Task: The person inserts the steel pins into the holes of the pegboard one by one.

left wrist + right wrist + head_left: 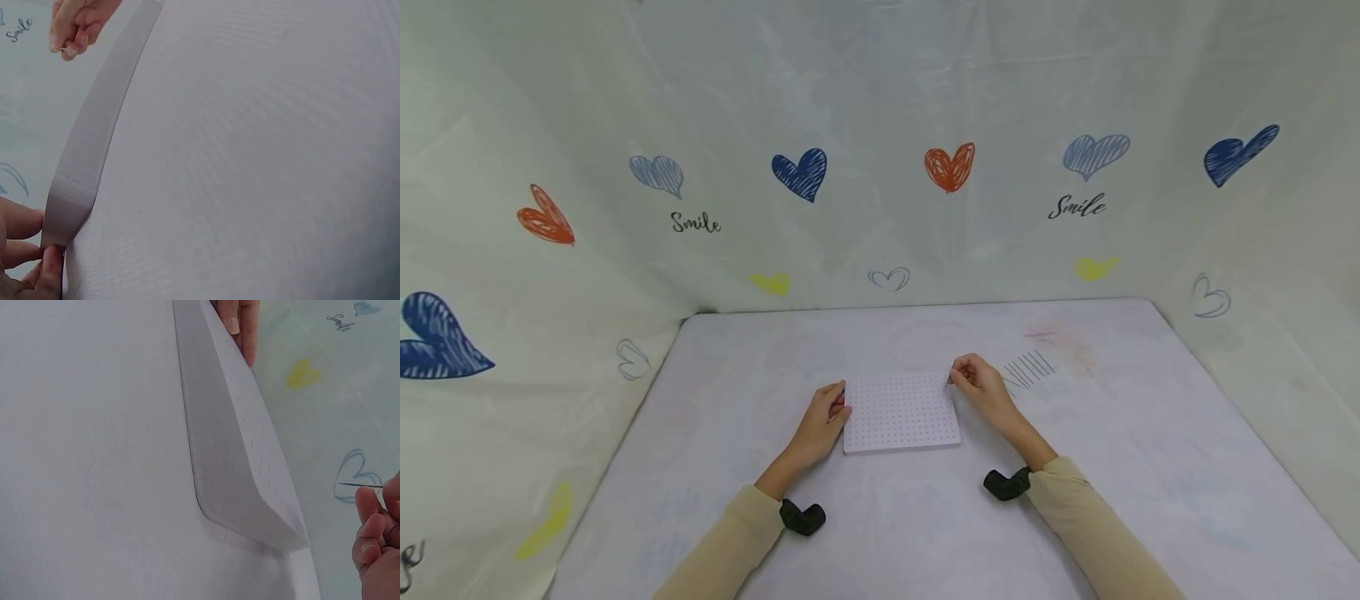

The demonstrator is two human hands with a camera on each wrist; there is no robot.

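Observation:
A white foam board [901,412] dotted with small holes lies flat in the middle of the table. My left hand [837,407] grips its left edge, fingers curled against the side [28,250]. My right hand [955,380] hovers at the board's far right corner and pinches a thin dark pin [359,485] between its fingertips. In the right wrist view the board's corner [275,512] sits just left of that hand [375,540]. The left wrist view shows the board's side wall [87,156] running away toward the right hand [75,28].
A row of several thin dark pins [1028,368] lies on the table just right of my right hand. The pale tabletop [880,517] is walled on three sides by a white sheet printed with hearts [801,173]. A black wrist mount [801,517] sits on each forearm.

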